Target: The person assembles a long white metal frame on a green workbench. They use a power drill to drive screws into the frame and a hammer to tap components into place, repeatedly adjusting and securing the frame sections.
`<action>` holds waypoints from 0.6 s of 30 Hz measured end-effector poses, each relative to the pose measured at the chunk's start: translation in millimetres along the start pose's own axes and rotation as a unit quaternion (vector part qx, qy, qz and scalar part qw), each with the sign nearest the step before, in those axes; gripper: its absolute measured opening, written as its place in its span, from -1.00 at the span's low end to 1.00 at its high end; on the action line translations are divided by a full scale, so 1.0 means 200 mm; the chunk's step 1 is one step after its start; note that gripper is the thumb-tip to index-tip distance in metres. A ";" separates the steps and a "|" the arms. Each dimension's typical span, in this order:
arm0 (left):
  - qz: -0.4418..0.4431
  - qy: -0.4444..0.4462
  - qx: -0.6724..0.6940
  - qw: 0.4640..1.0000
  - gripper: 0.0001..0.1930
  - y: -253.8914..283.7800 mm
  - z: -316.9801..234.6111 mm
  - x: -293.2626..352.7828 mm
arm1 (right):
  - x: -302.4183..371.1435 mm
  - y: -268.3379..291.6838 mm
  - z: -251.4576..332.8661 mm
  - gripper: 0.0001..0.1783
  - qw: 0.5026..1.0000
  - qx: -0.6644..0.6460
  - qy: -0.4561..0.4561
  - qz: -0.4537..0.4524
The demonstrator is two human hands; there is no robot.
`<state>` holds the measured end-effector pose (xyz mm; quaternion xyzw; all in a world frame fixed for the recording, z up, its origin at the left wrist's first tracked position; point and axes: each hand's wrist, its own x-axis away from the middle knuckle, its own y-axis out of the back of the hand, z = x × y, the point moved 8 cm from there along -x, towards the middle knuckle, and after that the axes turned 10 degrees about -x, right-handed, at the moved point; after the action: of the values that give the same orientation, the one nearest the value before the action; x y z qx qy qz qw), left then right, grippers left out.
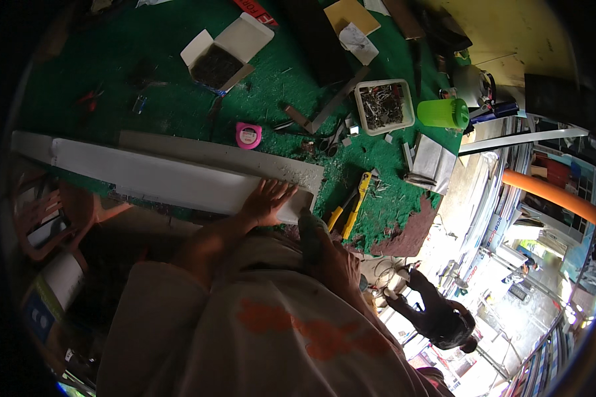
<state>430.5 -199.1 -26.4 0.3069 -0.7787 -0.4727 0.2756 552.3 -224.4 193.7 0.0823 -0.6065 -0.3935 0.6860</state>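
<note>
A long white metal profile [152, 173] lies along the near edge of the green-topped table. Its right end is under my left hand [269, 200], which rests on it with the fingers spread. Close to that end, my right hand [341, 268] is wrapped round a dark green drill-like power tool [311, 233]. The tool's front points at the profile's end; whether its tip touches is too dark to tell. A flat grey strip [291, 171] lies just behind the profile. To the right rests a yellow-handled hand riveter [357, 204].
Behind the profile are a pink tape measure [248, 135], a try square [324, 109], an open carton [222, 56] of small dark pieces and a white tray [411, 106] of metal fasteners. A green lidded container [442, 113] stands farther right. Another person [437, 314] is beyond the table's right side.
</note>
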 end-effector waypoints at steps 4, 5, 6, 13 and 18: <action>0.006 0.002 -0.005 1.000 0.30 -0.01 0.00 -0.01 | 0.11 0.11 -0.09 -0.22 0.989 -0.122 0.006 -0.080; 0.012 0.004 -0.008 1.000 0.29 -0.02 0.00 -0.01 | 0.15 0.14 -0.14 -0.24 0.977 -0.174 0.042 -0.114; 0.009 0.005 -0.011 1.000 0.29 -0.02 0.00 -0.01 | 0.16 0.17 -0.23 -0.31 0.960 -0.232 0.055 -0.144; 0.009 0.015 -0.026 1.000 0.28 0.03 -0.02 -0.01 | -0.18 -0.07 -1.27 -0.50 0.668 -0.718 0.056 -0.188; 0.038 0.026 -0.084 0.995 0.27 0.08 -0.06 -0.02 | -0.55 -0.35 -1.73 -0.40 0.450 -0.873 0.099 -0.159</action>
<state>438.6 -197.2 -8.2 0.2651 -0.7400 -0.5175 0.3381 836.7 -327.7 -19.8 -0.4265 0.1522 -0.8076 0.3777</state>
